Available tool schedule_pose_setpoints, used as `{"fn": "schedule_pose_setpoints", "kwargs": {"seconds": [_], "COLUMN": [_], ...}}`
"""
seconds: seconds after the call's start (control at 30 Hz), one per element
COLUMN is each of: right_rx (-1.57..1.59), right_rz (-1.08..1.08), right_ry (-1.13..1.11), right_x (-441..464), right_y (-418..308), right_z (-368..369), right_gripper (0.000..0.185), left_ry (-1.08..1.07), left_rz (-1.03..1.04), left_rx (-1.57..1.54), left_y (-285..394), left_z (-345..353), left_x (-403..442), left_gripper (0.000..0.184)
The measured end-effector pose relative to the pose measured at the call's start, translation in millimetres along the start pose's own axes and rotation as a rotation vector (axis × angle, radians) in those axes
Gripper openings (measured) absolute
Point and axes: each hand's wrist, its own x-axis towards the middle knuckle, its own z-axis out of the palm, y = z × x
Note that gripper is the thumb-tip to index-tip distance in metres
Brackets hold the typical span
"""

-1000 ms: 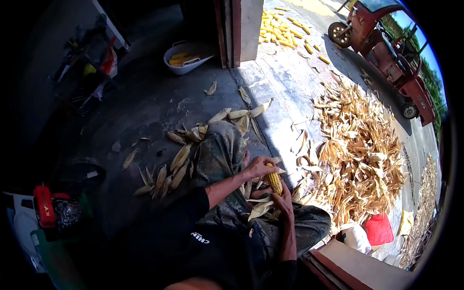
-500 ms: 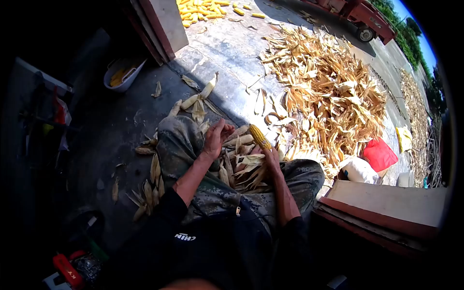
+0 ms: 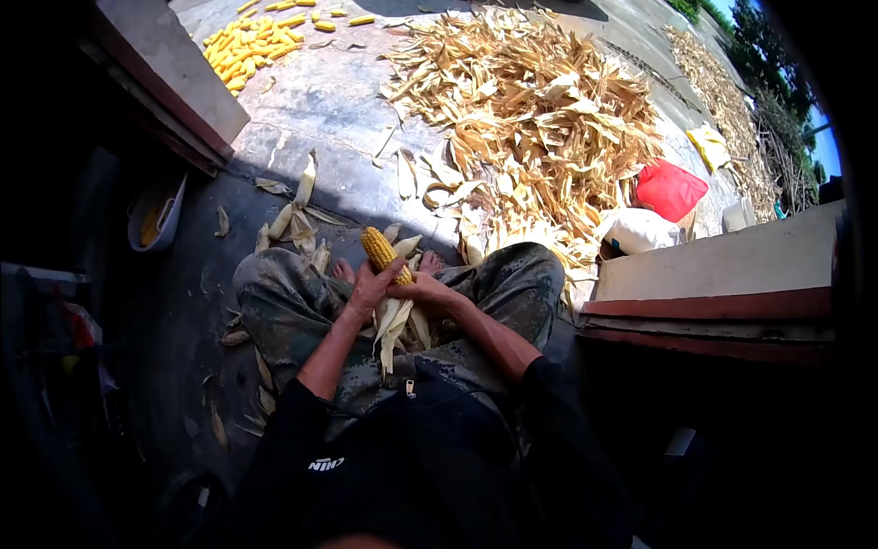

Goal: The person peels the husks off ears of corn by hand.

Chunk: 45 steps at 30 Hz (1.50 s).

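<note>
A yellow ear of corn (image 3: 380,249) stands tilted up between my two hands, its kernels bare at the top. My left hand (image 3: 369,287) is closed around its lower left side. My right hand (image 3: 424,291) wraps the base from the right, its fingers partly hidden. Pale peeled husk (image 3: 392,328) hangs below my hands over my lap. Just beyond the ear, an unpeeled ear in pale husk (image 3: 407,245) lies between my knees. More husked ears (image 3: 306,179) rest on the floor past my left knee.
A large heap of dry husks (image 3: 549,119) covers the floor ahead. Bare yellow cobs (image 3: 247,48) are piled at the upper left. A white bucket (image 3: 157,215) stands at left. A red bag (image 3: 670,189) and white sack (image 3: 638,231) sit by the low wall (image 3: 722,261) at right.
My left hand, open and apart from the ear before, has closed on it beside my right hand. The ear has come in toward the middle of my lap. The view has shifted.
</note>
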Motion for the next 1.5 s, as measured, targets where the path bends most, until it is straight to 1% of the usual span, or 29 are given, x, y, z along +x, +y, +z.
{"fn": "schedule_pose_setpoints", "kwargs": {"seconds": [0.03,0.07,0.1,0.2,0.27,0.33,0.4,0.47,0.5,0.6,0.63,0.7,0.8,0.83,0.87,1.0,1.03,1.07,1.1,1.13,1.2,1.23,1.27,1.3,1.33,1.4,1.43,1.47,1.5], "right_rx": [-0.043,-0.086,-0.076,-0.043,0.006,0.007,-0.043,-0.018,-0.054,-0.279,-0.276,-0.389,-0.424,-0.368,-0.348,-0.491,-0.568,-0.783,-0.745,-0.705,-0.764,-0.809,-0.815,-1.002,-1.190,-1.186,-1.221,-1.247,-1.275], "right_rz": [-0.030,-0.058,-0.053,-0.011,-0.061,-0.186,-0.218,-0.023,0.002,-0.123,-0.124,-0.176,-0.202,-0.231,-0.257,-0.352,-0.402,-0.335,-0.356,-0.377,-0.347,-0.309,-0.298,-0.289,-0.276,-0.509,-0.521,-0.538,-0.660], "right_ry": [0.015,0.028,0.020,0.001,0.017,0.017,0.043,0.102,0.137,0.144,0.148,0.045,0.000,0.041,0.031,0.039,0.041,-0.001,0.019,0.040,0.054,0.072,0.056,-0.092,-0.249,-0.229,-0.196,-0.149,-0.113], "right_x": [7.3,13.8,11.1,6.0,22.4,17.3,11.5,6.1,0.9,18.9,23.4,29.6,29.3,26.7,25.8,21.8,19.1,14.8,11.5,9.8,18.4,17.8,12.7,-0.5,-12.0,-24.3,-21.1,-16.7,-5.9], "right_y": [11.1,21.8,22.2,23.5,43.6,35.4,22.6,10.5,5.5,28.2,32.6,37.0,40.2,42.5,42.6,43.9,42.3,39.1,43.6,49.9,54.8,54.0,56.1,45.4,32.5,22.1,13.1,2.6,-3.3], "right_z": [-5.7,-12.0,-9.0,-1.4,-8.6,-2.1,5.4,14.5,20.1,5.8,1.3,-5.7,-7.3,-2.5,1.6,6.0,6.0,2.9,3.5,6.5,0.3,3.8,6.9,18.2,31.3,52.6,50.3,46.1,32.0], "right_gripper": [0.041,0.039,0.037,0.037,0.035,0.032,0.030,0.025,0.023,0.019,0.019,0.024,0.024,0.017,0.016,0.021,0.023,0.027,0.024,0.024,0.024,0.027,0.027,0.027,0.026,0.031,0.034,0.038,0.044], "left_ry": [-0.022,0.000,0.025,0.002,-0.001,0.049,0.001,0.093,0.097,0.093,0.089,0.114,0.113,0.100,0.086,0.051,-0.002,-0.051,-0.085,-0.076,-0.082,-0.111,-0.095,-0.100,-0.110,-0.130,0.000,0.084,0.151], "left_rz": [-0.005,0.050,0.106,0.120,0.122,0.186,0.155,0.179,0.168,0.145,0.143,0.171,0.184,0.209,0.235,0.220,0.220,0.221,0.235,0.236,0.281,0.090,0.085,-0.018,-0.062,-0.151,-0.102,-0.048,0.022], "left_rx": [0.003,0.035,0.065,0.069,0.038,0.025,0.023,-0.010,-0.079,-0.019,-0.019,0.038,0.081,0.111,0.141,0.206,0.360,0.514,0.569,0.566,0.491,0.480,0.471,0.601,0.597,0.591,0.545,0.494,0.431], "left_y": [-7.2,-15.1,-14.7,-7.8,0.5,6.2,4.6,-17.5,-4.0,8.0,11.3,16.2,13.9,11.9,10.3,28.6,39.6,45.8,23.2,6.7,-9.2,30.1,24.8,15.1,5.5,-13.7,-25.4,-35.8,-32.5], "left_z": [0.4,1.0,3.1,6.0,14.5,18.6,10.4,-1.4,7.2,11.9,12.5,14.7,11.6,10.1,9.0,10.5,14.0,14.9,7.6,3.4,-2.9,6.7,-1.5,-14.5,-19.7,-30.1,-28.4,-29.5,-27.8], "left_x": [2.6,3.9,2.5,-5.2,-10.7,-10.6,-4.6,8.6,1.1,-5.6,-7.2,-9.1,-7.1,-5.2,-3.0,-9.7,-14.5,-16.3,-8.5,-5.0,4.3,-11.4,-10.1,-4.9,-4.7,-4.7,-2.1,1.6,2.7], "left_gripper": [0.047,0.049,0.051,0.053,0.049,0.045,0.043,0.030,0.029,0.033,0.033,0.038,0.040,0.040,0.041,0.042,0.046,0.050,0.058,0.058,0.061,0.068,0.068,0.072,0.076,0.083,0.081,0.074,0.067]}}
